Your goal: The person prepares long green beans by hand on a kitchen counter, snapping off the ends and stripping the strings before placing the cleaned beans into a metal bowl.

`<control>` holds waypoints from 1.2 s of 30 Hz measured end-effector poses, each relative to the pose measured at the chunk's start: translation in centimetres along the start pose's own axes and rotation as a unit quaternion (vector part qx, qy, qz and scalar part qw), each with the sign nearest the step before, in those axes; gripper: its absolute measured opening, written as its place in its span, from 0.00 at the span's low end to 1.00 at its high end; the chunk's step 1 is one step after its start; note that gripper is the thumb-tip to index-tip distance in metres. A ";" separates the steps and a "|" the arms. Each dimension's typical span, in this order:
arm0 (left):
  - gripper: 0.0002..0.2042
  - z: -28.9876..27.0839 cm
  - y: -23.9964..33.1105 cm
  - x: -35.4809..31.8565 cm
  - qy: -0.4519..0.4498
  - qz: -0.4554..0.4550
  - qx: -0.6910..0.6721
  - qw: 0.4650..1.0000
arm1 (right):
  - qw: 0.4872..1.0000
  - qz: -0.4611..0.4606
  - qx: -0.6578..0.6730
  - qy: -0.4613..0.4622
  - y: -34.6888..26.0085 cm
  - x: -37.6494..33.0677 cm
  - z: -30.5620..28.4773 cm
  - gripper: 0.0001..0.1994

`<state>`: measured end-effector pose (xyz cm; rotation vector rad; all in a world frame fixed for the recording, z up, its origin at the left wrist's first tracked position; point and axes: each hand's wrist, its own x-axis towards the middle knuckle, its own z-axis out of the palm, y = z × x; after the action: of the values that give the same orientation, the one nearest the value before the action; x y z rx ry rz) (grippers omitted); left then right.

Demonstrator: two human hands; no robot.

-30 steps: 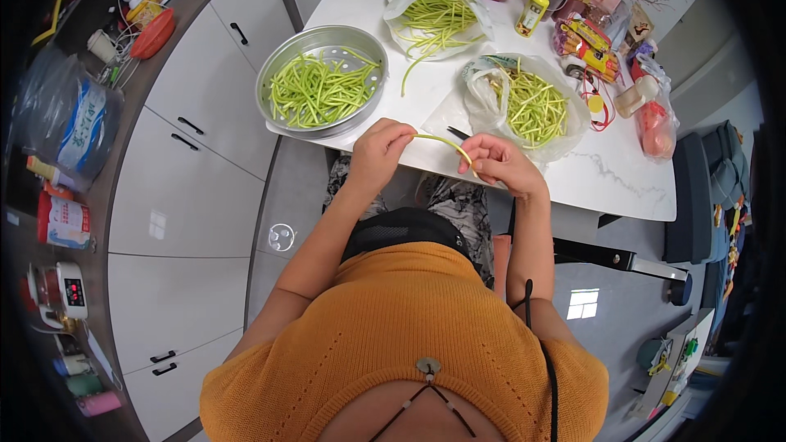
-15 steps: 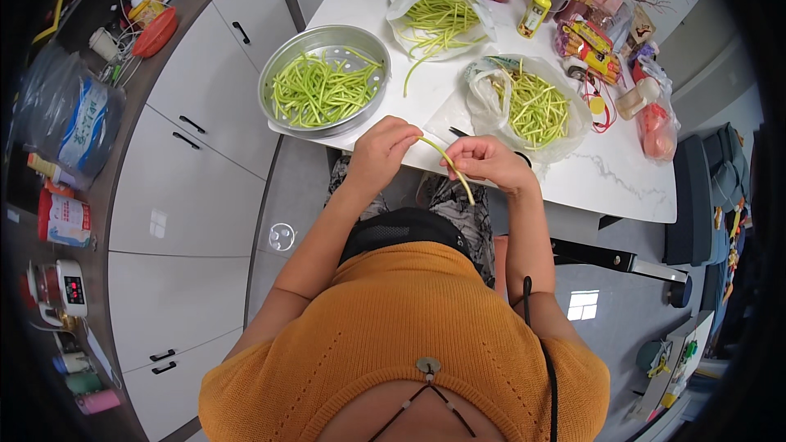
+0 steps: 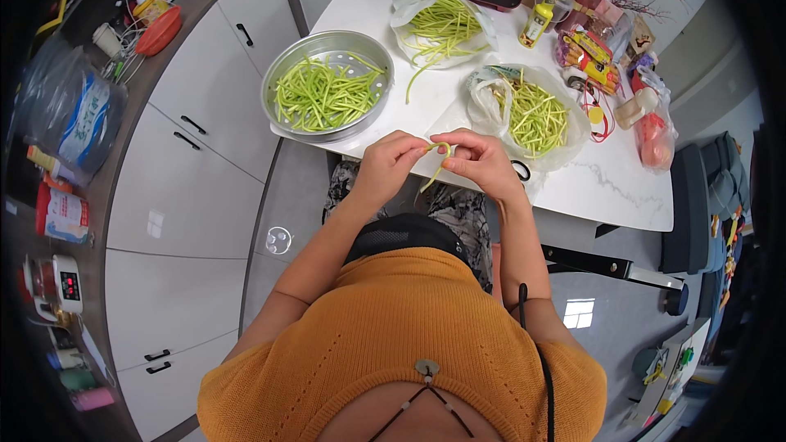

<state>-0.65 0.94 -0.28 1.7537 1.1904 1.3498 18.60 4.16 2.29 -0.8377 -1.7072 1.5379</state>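
Slim, pale green, hook-shaped stem (image 3: 436, 174)

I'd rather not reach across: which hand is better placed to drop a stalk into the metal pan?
Probably the left hand: it is nearer the metal pan, while the right hand is nearer the front plastic bag.

Left hand (image 3: 385, 165) pinched, right hand (image 3: 483, 164) pinched, close together

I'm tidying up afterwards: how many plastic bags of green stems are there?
2: the far bag is on the table, right of the metal pan; the near bag lies just beyond the right hand. Others may be hidden.
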 end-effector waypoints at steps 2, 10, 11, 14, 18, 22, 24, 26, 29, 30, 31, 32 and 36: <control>0.06 0.1 0.2 -0.2 -0.009 -0.020 -0.017 1.000 | 0.999 -0.027 -0.007 0.023 0.8 0.2 -0.1 0.12; 0.06 0.6 -0.1 -0.4 -0.016 -0.032 -0.047 0.998 | 0.993 -0.064 -0.002 0.098 1.2 0.5 0.5 0.07; 0.06 0.7 -0.1 -0.4 -0.015 -0.039 -0.051 0.998 | 0.991 -0.054 -0.011 0.121 1.4 0.5 0.6 0.07; 0.07 1.0 0.3 -0.5 -0.019 -0.135 -0.117 0.984 | 0.980 -0.037 -0.089 0.174 2.4 0.7 0.2 0.06; 0.07 1.0 0.1 -0.5 -0.015 -0.161 -0.135 0.978 | 0.971 -0.022 -0.136 0.195 1.6 0.5 0.7 0.07; 0.07 1.2 -0.2 -0.5 -0.019 -0.164 -0.127 0.978 | 0.969 -0.052 -0.162 0.181 0.9 0.5 1.2 0.08; 0.07 1.2 -0.2 -0.5 -0.020 -0.164 -0.128 0.978 | 0.966 -0.048 -0.179 0.181 0.3 0.5 1.4 0.08; 0.07 1.1 0.0 -0.5 -0.022 -0.163 -0.132 0.978 | 0.960 -0.068 -0.199 0.185 0.4 0.7 1.5 0.08; 0.07 1.1 -0.2 -0.6 -0.018 -0.160 -0.135 0.978 | 0.947 -0.103 -0.236 0.193 0.9 1.0 1.5 0.07; 0.07 1.1 -0.2 -0.5 -0.014 -0.161 -0.134 0.978 | 0.941 -0.116 -0.250 0.196 1.0 1.1 1.5 0.06; 0.07 1.0 -0.2 -0.5 -0.009 -0.163 -0.133 0.978 | 0.941 -0.111 -0.254 0.197 0.9 1.1 1.6 0.05; 0.07 1.0 -0.2 -0.5 -0.004 -0.166 -0.132 0.977 | 0.940 -0.107 -0.258 0.197 0.5 1.1 1.8 0.05; 0.07 0.9 -0.4 -0.5 0.014 -0.171 -0.144 0.974 | 0.935 -0.098 -0.291 0.178 -0.3 0.8 2.4 0.03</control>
<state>0.08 0.71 -1.11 1.2639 1.1804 1.2684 16.14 3.45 2.43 -1.1152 -1.9127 0.6859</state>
